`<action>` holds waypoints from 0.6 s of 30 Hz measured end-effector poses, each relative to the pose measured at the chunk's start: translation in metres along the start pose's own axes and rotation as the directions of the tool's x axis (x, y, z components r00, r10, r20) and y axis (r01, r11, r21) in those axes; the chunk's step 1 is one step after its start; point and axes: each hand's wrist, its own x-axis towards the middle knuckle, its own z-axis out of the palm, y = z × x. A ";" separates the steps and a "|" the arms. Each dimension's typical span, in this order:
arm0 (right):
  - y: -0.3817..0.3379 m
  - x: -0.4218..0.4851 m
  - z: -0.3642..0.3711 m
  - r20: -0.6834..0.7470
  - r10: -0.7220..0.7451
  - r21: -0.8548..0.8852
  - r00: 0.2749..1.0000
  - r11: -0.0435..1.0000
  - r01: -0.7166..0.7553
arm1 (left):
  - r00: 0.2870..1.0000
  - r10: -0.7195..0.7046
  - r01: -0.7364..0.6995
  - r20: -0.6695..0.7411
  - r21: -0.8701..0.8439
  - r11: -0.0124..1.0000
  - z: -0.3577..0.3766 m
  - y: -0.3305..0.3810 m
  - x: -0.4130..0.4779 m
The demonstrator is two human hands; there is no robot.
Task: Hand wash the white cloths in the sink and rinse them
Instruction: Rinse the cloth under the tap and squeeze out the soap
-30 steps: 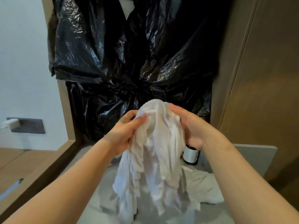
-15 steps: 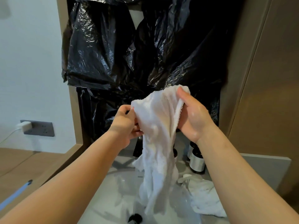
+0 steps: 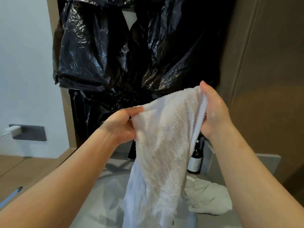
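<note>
Step in hand, as judged: the held cloth (image 3: 164, 145) is being spread between two hands above the sink (image 3: 92, 208), probably to inspect it or find a fresh patch to rub. To do it well:
- keep the top edge taut and let the tail drip into the basin, not onto the counter;
- rub doubled terry against itself in short strokes;
- shift the grip along the hem so that no part is missed;
- squeeze rather than yank, since wet pile is heavy and stretches.

Items, largest first:
1. Black plastic sheeting (image 3: 105, 51): thin film, glossy and heavily creased, covering the wall behind the sink.
2. Wooden panel (image 3: 271, 79): flat, matt brown, standing at the right.
3. Sink: pale, smooth, rounded bowl, wet-looking.
4. Held cloth: white terry with a looped pile and a flat hemmed border. It hangs in soft folds with its lower end down in the bowl; whether it touches the bottom cannot be told.
5. Second cloth (image 3: 207, 199): white and crumpled, lying at the sink's right edge.
6. Right hand (image 3: 215, 112): wet sheen, thumb up over the upper corner, pinching the hem; its fingers are hidden behind the cloth.
7. Left hand (image 3: 121, 124): fingers curled around the bunched left edge, with the thumb on top.
8. Bottle (image 3: 195, 160): dark, cylindrical and white-labelled, upright behind the cloth.
9. Wall socket (image 3: 29, 132): grey plate holding a white plug.
</note>
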 end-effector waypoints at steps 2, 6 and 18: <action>0.001 -0.003 -0.005 -0.013 0.004 0.035 1.000 0.999 -0.004 | 1.000 -0.019 0.019 0.004 0.022 1.000 0.002 0.000 -0.002; -0.005 -0.007 -0.016 -0.113 -0.033 0.107 0.993 0.993 0.045 | 0.996 0.083 -0.087 -0.037 -0.132 0.987 -0.003 0.006 -0.005; -0.005 -0.013 -0.011 -0.092 0.002 0.186 0.996 0.982 0.015 | 0.983 -0.173 0.144 -0.053 -0.349 0.926 -0.013 -0.055 0.012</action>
